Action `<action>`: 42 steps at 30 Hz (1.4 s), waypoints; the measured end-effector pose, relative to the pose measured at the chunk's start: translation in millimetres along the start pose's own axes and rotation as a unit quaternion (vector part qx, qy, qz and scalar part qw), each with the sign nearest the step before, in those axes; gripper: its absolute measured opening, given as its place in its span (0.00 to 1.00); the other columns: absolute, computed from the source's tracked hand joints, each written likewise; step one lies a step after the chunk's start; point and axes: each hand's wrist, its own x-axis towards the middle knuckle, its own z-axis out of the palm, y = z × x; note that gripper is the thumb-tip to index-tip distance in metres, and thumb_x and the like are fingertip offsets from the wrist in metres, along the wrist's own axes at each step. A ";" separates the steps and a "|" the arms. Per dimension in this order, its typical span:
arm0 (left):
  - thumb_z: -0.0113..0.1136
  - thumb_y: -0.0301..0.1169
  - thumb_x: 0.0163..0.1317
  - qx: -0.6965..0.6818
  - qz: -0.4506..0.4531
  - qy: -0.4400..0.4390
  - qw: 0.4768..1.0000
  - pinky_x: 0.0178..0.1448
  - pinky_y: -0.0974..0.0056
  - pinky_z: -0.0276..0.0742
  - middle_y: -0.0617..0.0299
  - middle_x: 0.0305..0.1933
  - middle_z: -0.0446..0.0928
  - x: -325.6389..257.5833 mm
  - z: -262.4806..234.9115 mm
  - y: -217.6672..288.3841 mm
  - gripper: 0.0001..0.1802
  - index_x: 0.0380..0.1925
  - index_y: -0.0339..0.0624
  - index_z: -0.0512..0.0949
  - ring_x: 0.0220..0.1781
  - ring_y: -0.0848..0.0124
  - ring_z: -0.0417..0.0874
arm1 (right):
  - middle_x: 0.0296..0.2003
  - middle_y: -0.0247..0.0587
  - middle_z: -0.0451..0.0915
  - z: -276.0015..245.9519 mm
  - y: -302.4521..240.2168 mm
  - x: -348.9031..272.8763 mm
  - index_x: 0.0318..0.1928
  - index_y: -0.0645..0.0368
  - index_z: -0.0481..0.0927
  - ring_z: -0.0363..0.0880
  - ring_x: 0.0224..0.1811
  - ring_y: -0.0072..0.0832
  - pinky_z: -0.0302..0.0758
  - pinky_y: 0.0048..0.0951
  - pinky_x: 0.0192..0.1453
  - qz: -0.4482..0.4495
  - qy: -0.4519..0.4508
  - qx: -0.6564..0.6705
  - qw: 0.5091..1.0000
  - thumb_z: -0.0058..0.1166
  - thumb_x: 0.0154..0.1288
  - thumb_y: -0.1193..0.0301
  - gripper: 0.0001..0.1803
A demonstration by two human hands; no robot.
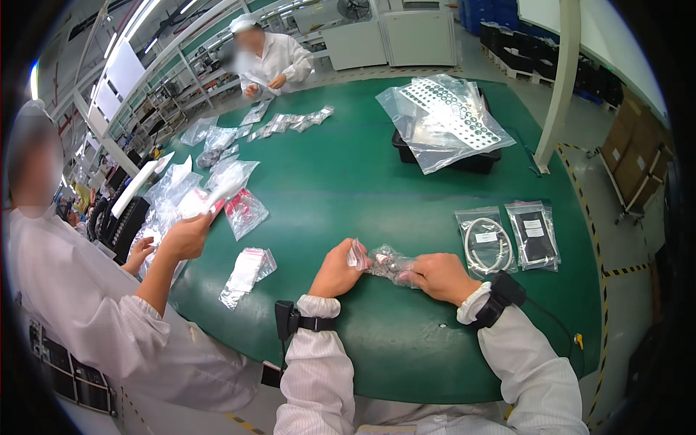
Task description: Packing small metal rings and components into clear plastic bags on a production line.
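Observation:
Between my two hands, just above the green table [406,341], is a clear plastic bag [391,264] with small metallic parts in it. What the parts are is too small to tell. My left hand [338,270] pinches one end of the bag, its fingers closed. The opposite end is gripped by my right hand [442,277], also closed. Nearest to my right hand lies a clear bag with a coiled white cable [488,243]. Beside that is a clear bag holding a flat black item [535,235]. Left of my left hand, several small bags with white labels [248,274] lie stacked.
A co-worker at the left [87,275] holds packets over a heap of clear bags [174,192]. Another person [268,61] handles something at the far edge, near a row of small bags [290,123]. A black tray [406,152] carries bagged sheets at the far right, near a post [558,87].

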 end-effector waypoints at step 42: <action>0.70 0.40 0.63 -0.733 0.163 -0.229 0.619 0.78 0.47 0.67 0.44 0.69 0.69 -16.1 -3.6 33.4 0.28 0.55 0.42 0.68 0.75 0.46 0.68 | 0.31 0.42 0.83 -2.7 -7.7 4.6 0.49 0.50 0.84 0.84 0.35 0.47 0.78 0.49 0.37 0.064 -0.073 -0.029 0.995 0.57 0.70 0.60 0.13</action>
